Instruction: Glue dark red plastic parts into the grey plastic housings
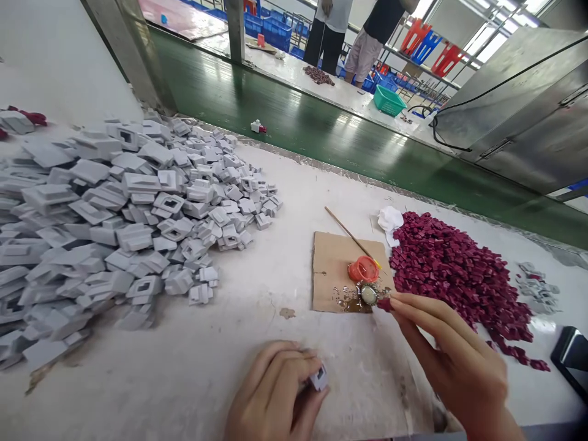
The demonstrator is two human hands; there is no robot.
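My left hand [280,389] is closed round a small grey plastic part [318,378], whose dark opening faces right. Between the fingertips of my right hand [452,352] is a small maroon plastic piece [384,304], held beside a round cap [368,294] with pale contents. That cap rests on a piece of cardboard [327,283] stained with brownish wet liquid. Just behind it stands a small red-orange tub [363,269]. A thin wooden stick [348,233] with a yellow end lies across the cardboard's far edge.
A large heap of grey parts [138,214] covers the left side. To the right lie a pile of maroon pieces [450,269], a crumpled white cloth [390,222] and several grey parts [536,286]. A green conveyor belt [312,131] runs behind; two people stand beyond it.
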